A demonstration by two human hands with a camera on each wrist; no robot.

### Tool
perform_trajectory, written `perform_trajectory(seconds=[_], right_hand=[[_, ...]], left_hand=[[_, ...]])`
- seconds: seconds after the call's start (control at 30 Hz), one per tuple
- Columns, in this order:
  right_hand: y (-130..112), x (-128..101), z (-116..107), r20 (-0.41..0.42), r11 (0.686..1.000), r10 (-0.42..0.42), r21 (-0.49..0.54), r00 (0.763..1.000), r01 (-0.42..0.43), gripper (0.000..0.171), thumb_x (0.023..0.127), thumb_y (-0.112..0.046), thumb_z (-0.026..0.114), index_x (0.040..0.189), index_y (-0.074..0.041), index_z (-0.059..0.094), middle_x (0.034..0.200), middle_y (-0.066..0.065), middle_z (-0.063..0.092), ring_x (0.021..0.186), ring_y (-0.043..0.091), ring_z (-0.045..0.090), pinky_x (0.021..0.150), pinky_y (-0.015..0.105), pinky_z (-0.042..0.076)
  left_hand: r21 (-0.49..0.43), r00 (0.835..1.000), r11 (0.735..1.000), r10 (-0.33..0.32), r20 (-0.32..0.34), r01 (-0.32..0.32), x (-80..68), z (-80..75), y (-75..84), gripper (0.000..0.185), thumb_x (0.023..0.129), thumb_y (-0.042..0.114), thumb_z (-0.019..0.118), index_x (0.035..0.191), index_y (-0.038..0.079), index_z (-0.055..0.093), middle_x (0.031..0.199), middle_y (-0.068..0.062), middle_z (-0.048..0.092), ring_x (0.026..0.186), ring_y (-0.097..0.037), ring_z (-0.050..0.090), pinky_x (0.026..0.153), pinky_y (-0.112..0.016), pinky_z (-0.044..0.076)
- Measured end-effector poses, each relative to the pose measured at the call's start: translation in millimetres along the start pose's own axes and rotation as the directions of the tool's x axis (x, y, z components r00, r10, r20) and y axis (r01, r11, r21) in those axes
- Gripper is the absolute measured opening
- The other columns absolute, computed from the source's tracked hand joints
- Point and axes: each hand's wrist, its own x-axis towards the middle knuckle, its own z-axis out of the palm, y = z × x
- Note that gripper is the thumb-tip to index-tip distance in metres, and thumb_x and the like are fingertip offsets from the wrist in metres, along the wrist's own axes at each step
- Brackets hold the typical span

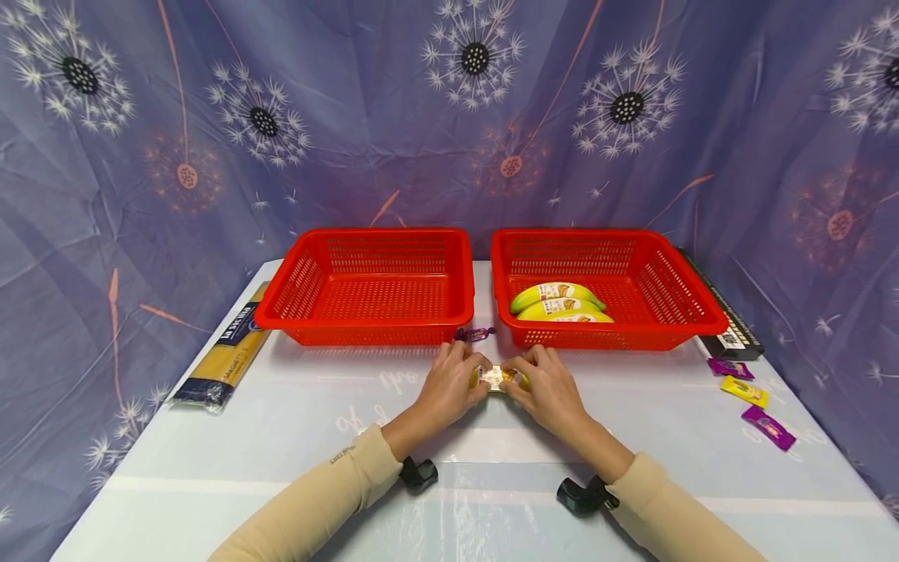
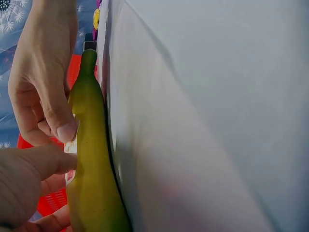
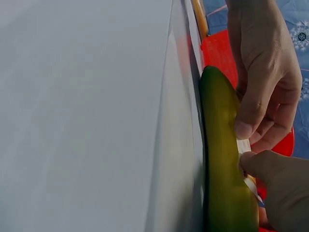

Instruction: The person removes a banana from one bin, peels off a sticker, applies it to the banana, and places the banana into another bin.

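Observation:
A greenish-yellow banana (image 2: 91,169) lies on its side on the table, in front of the gap between two red baskets. On it is a white printed label (image 1: 494,378). My left hand (image 1: 452,382) holds the left part of the banana, thumb on the near side at the label and fingers over the far side. From the right, my right hand (image 1: 551,390) grips it the same way, the two thumb tips close together on the label. One label edge (image 3: 252,186) stands a little off the peel in the right wrist view.
Three labelled bananas (image 1: 558,300) lie in the right red basket (image 1: 674,316); the left red basket (image 1: 365,332) stands beside it. A spaghetti pack (image 1: 228,351) is at left, a black box (image 1: 733,336) at right. Wrapped candies (image 1: 744,390) lie at right, another purple candy (image 1: 477,334) between the baskets.

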Motion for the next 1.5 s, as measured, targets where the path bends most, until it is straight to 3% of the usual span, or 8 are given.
perform_trajectory(seconds=[0.23, 0.43, 0.67, 0.77, 1.07, 1.3, 1.5], right_hand=[[-5, 4, 4, -0.011, 1.000, 0.013, -0.025, 1.000, -0.013, 0.028, 0.070, -0.034, 0.082, 0.091, -0.020, 0.068, 0.083, 0.003, 0.051, 0.078, 0.019, 0.044, 0.061, 0.026, 0.033], [-3, 4, 3, 0.008, 0.997, -0.062, -0.037, 0.998, 0.062, 0.032, 0.069, -0.029, 0.083, 0.092, -0.017, 0.066, 0.084, 0.004, 0.051, 0.080, 0.020, 0.044, 0.064, 0.027, 0.034], [2, 1, 4, 0.015, 0.990, -0.139, -0.018, 0.990, 0.140, 0.034, 0.069, -0.023, 0.083, 0.096, -0.015, 0.065, 0.087, 0.005, 0.051, 0.082, 0.021, 0.045, 0.067, 0.028, 0.036], [3, -1, 4, 0.021, 0.991, -0.137, 0.014, 0.990, 0.136, 0.034, 0.069, -0.018, 0.083, 0.098, -0.015, 0.066, 0.090, 0.005, 0.050, 0.085, 0.021, 0.045, 0.069, 0.029, 0.038], [5, -7, 1, 0.051, 0.995, -0.096, 0.040, 0.994, 0.094, 0.044, 0.069, -0.010, 0.079, 0.110, -0.017, 0.067, 0.099, 0.008, 0.051, 0.091, 0.023, 0.045, 0.072, 0.033, 0.040], [-2, -4, 8, 0.008, 0.999, -0.038, 0.029, 0.999, 0.038, 0.038, 0.071, -0.034, 0.081, 0.106, -0.023, 0.068, 0.087, 0.003, 0.049, 0.085, 0.019, 0.042, 0.066, 0.026, 0.033], [-5, -3, 8, -0.014, 0.999, -0.032, -0.004, 0.999, 0.032, 0.036, 0.069, -0.031, 0.083, 0.102, -0.020, 0.071, 0.086, 0.004, 0.050, 0.082, 0.019, 0.042, 0.064, 0.026, 0.033]], left_hand=[[0.011, 1.000, 1.000, 0.016, -0.020, -0.016, -1.8, -0.5, -0.3, 0.025, 0.073, 0.017, 0.075, 0.096, 0.016, 0.067, 0.095, -0.007, 0.058, 0.085, -0.022, 0.047, 0.076, -0.033, 0.042], [0.030, 1.000, 0.999, 0.022, -0.022, -0.022, -1.5, -1.1, 0.5, 0.027, 0.071, 0.016, 0.075, 0.096, 0.015, 0.065, 0.092, -0.006, 0.058, 0.085, -0.021, 0.047, 0.075, -0.033, 0.041], [0.107, 1.000, 0.994, -0.010, 0.009, 0.009, -0.2, 2.4, 2.5, 0.034, 0.072, 0.034, 0.079, 0.097, 0.019, 0.061, 0.090, -0.003, 0.057, 0.087, -0.022, 0.049, 0.068, -0.030, 0.038], [0.092, 0.999, 0.995, -0.038, 0.034, 0.035, -0.4, 1.7, 2.2, 0.035, 0.073, 0.036, 0.078, 0.098, 0.020, 0.060, 0.091, -0.002, 0.056, 0.088, -0.022, 0.049, 0.069, -0.030, 0.037], [-0.070, 0.997, 0.995, -0.066, 0.047, 0.069, -6.7, -6.2, -4.6, 0.027, 0.076, 0.017, 0.075, 0.099, 0.012, 0.062, 0.093, -0.006, 0.057, 0.086, -0.022, 0.047, 0.080, -0.035, 0.039], [-0.065, 0.998, 0.996, -0.053, 0.023, 0.054, -9.3, -4.9, -5.3, 0.028, 0.075, 0.016, 0.076, 0.098, 0.007, 0.063, 0.091, -0.007, 0.057, 0.084, -0.021, 0.047, 0.078, -0.033, 0.040], [-0.038, 0.999, 0.999, -0.038, 0.024, 0.039, -9.5, -4.7, -5.9, 0.029, 0.075, 0.017, 0.077, 0.098, 0.006, 0.063, 0.089, -0.006, 0.056, 0.080, -0.018, 0.045, 0.074, -0.030, 0.039]])
